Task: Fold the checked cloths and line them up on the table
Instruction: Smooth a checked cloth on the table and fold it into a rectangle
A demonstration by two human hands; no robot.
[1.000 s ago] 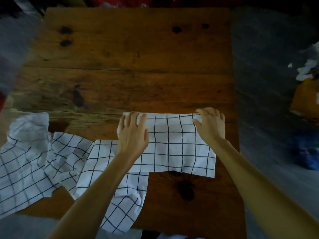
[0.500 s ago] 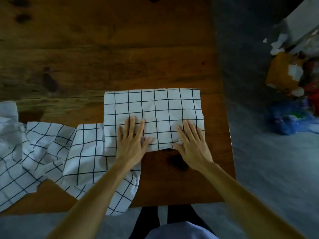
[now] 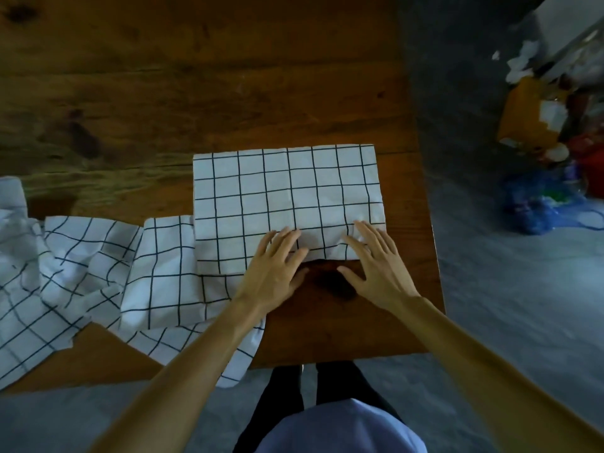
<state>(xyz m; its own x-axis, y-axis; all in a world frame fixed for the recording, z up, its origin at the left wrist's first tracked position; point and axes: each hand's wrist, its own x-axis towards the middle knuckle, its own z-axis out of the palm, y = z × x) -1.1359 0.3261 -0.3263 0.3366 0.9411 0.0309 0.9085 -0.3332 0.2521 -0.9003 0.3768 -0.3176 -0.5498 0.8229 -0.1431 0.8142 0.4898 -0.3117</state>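
Folded cloth (image 3: 284, 197): a white cloth with thin dark checks, folded into a neat rectangle, lying flat near the right side of the worktop (image 3: 196, 76); its near edge is slightly rumpled and lifted in the middle, between the two hands.
Left hand (image 3: 273, 269): flat, fingers straight and spread, not grasping; the fingertips press on the near edge of the folded cloth, while the palm lies over the loose cloth and the bare wood.
Right hand (image 3: 376, 269): flat as well, fingers straight and spread, holding nothing; the fingertips rest on the near right corner of the folded cloth, the palm over bare wood.
Loose cloth (image 3: 163, 276): the same checked pattern, unfolded and wrinkled, just left of the folded cloth and tucked partly under its left edge; one corner hangs over the near edge of the worktop under the left forearm.
Crumpled cloth (image 3: 39, 273): more checked fabric bunched further left, touching the loose cloth and running out of view; how many pieces it makes up I cannot tell.
Worktop: dark brown wooden planks with knots, bare behind the cloths.
Person: stands at the near edge, dark trousers and a pale garment seen below.
Floor (image 3: 490, 322): grey, with a blurred heap of orange, blue and white clutter (image 3: 549, 142) at the far right.
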